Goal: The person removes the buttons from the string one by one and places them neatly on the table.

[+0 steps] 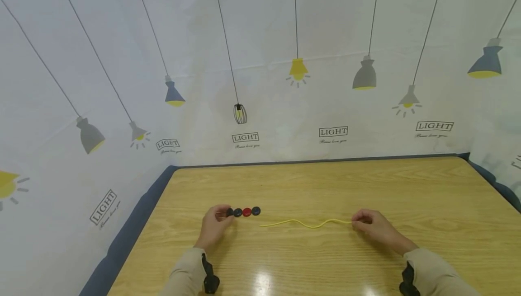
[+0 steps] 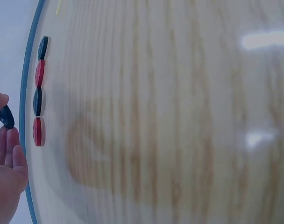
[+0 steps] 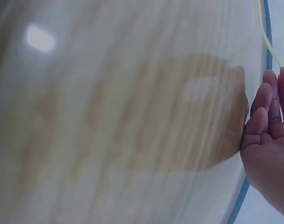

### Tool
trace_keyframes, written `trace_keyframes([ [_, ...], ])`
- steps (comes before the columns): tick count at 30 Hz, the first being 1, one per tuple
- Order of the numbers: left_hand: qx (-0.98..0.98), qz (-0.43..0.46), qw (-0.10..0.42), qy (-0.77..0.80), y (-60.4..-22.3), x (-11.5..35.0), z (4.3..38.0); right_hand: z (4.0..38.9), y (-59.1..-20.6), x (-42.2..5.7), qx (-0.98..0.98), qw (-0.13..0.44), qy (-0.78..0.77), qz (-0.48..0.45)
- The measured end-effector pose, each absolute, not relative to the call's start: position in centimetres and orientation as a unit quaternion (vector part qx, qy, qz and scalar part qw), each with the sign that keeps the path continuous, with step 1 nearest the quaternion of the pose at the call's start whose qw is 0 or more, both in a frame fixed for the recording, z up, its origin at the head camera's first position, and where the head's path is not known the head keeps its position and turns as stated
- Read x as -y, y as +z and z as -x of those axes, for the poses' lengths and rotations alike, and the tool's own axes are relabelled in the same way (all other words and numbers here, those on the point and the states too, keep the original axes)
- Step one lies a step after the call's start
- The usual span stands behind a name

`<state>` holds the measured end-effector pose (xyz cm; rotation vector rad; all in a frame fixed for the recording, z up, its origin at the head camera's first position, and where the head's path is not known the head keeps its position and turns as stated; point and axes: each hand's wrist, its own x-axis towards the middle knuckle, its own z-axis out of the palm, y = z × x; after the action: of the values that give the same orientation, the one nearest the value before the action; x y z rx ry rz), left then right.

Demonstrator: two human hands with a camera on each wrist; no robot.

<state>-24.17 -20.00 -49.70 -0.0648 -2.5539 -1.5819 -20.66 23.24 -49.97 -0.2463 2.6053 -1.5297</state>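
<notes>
My left hand (image 1: 215, 227) pinches a black button-like disc (image 2: 6, 117) between thumb and fingertips, above the table in the left wrist view. Near it several matching discs lie edge to edge in a row, black and red by turns; a black one (image 1: 256, 211) forms the right end and a red one (image 2: 37, 131) the near end, which my hand hides in the head view. A thin yellow string (image 1: 312, 227) stretches in loose waves toward the discs. Its right end is pinched by my right hand (image 1: 376, 227), thumb against forefinger, the other fingers loosely bent.
The wooden table (image 1: 309, 260) reaches back to a white curtain (image 1: 268, 83) printed with hanging lamps. Dark blue edging (image 1: 130, 223) runs along the table's left side. Black wrist devices (image 1: 210, 282) sit at both cuffs, and glare spots lie on the front of the tabletop.
</notes>
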Motion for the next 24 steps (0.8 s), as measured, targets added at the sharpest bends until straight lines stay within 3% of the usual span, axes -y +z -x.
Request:
trace_keyframes([
  [24,0.898,-0.017,0.127,-0.422,-50.7,21.9,24.8,20.7,-50.0,-23.6,-0.847,0.060,-0.513,0.125],
])
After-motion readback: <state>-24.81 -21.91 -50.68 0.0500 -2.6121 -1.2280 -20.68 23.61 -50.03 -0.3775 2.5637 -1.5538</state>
